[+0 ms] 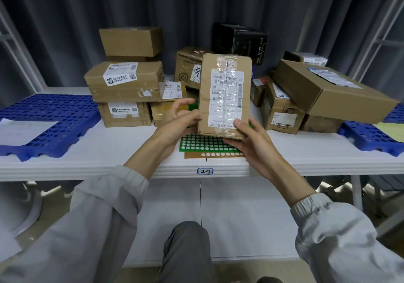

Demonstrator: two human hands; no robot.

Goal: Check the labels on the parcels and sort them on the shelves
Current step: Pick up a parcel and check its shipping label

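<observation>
Two hands hold one brown parcel (225, 96) upright above the white shelf (109, 151), label (226, 96) facing the camera. Right hand (253, 143) grips the parcel's lower right corner, thumb on the front, fingers curled underneath. Left hand (179, 119) touches the parcel's lower left edge with loosely bent fingers; whether it truly clasps the edge I cannot tell. Beneath the parcel lies a green sheet (205, 145) of white dots. More parcels are stacked behind: a pile (126, 86) at left, a black box (240, 40) at the back, a tilted box (328, 88) at right. Blue pallets (54, 116) sit at both shelf ends, and a tag (205, 171) on the shelf edge reads 2-2
</observation>
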